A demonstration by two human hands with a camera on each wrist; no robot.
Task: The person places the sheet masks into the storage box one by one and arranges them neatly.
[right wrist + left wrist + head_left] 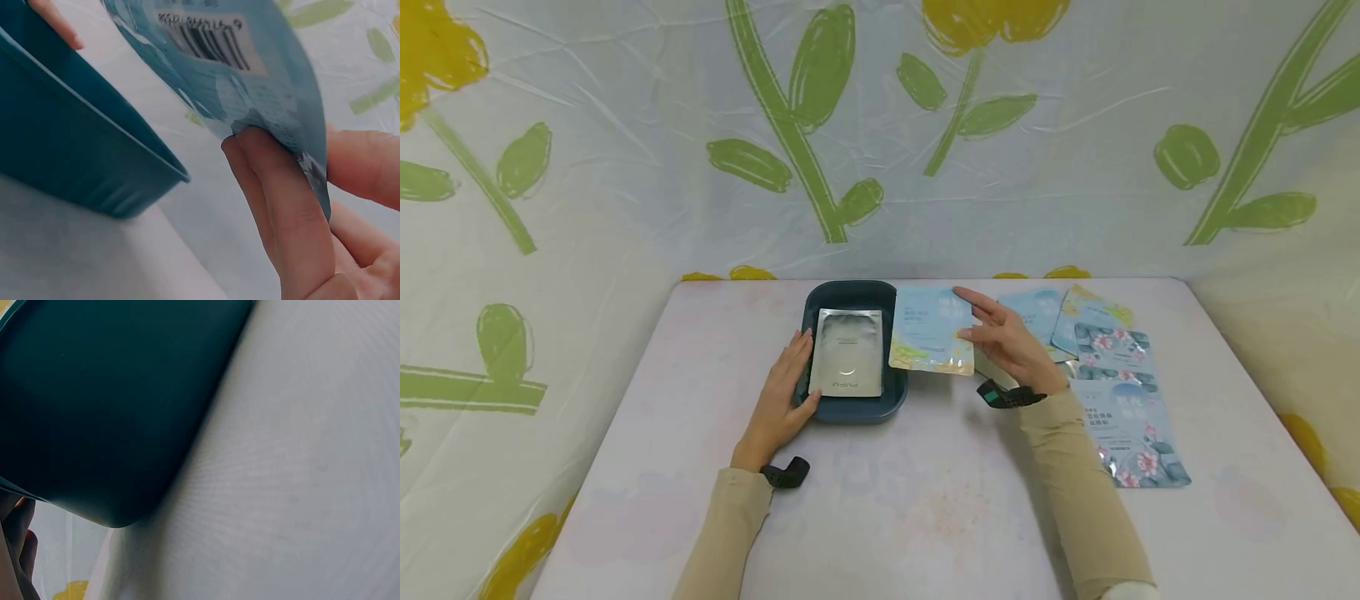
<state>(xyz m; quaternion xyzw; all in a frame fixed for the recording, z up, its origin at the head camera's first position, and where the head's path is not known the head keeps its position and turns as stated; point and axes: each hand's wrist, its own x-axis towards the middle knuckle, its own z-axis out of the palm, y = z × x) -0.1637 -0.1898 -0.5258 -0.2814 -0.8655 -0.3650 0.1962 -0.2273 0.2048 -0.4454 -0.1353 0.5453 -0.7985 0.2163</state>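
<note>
My right hand (1006, 337) pinches a light-blue face mask sachet (928, 329) by its right edge, above the table beside a dark blue plastic bin (856, 412). The right wrist view shows the thumb on one side of the sachet (212, 69) and fingers on the other, a barcode facing the camera. A silver sachet (847, 354) lies flat inside the bin. At the bin's left side, my left hand (780, 400) holds the wall, its thumb over the rim and its fingers along the outside. Only part of that hand shows in the left wrist view, below the bin (119, 412).
Right of the bin, several sachets lie loosely overlapping. Among them are a blue-and-yellow sachet (1086, 321), a flowered blue sachet (1131, 437) and a smaller-looking flowered one (1112, 346). A floral cloth (647, 150) hangs behind the pale table (880, 517).
</note>
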